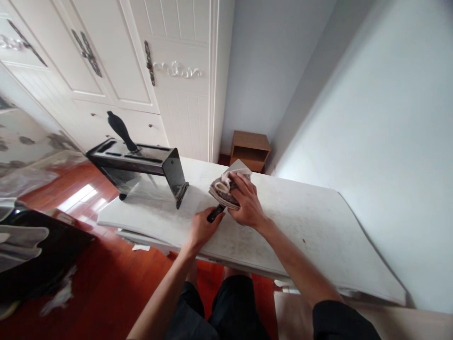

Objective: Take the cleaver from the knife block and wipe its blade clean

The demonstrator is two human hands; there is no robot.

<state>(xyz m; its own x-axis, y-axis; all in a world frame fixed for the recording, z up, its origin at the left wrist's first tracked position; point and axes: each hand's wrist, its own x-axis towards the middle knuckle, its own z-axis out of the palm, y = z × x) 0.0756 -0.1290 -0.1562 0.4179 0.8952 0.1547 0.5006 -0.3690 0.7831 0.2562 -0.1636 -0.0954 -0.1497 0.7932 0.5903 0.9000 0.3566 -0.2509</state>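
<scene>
My left hand (203, 227) is closed around the black handle of a cleaver (239, 165), held just above the white table. Most of its blade lies under a folded brown-and-white cloth (223, 188); only a grey corner shows beyond the cloth. My right hand (247, 200) is closed on that cloth and presses it against the blade. To the left, a black knife block (141, 156) stands on the table with open sides. One knife (120, 130) sits in a slot, its black handle sticking up and its blade partly visible below.
The worn white table (290, 226) runs across in front of me. A white wardrobe (184, 42) stands behind it, and a small brown cabinet (250, 141) stands by the wall. At left, a black box-like item (46, 255) and clear plastic sheeting (28, 182) are on the red floor.
</scene>
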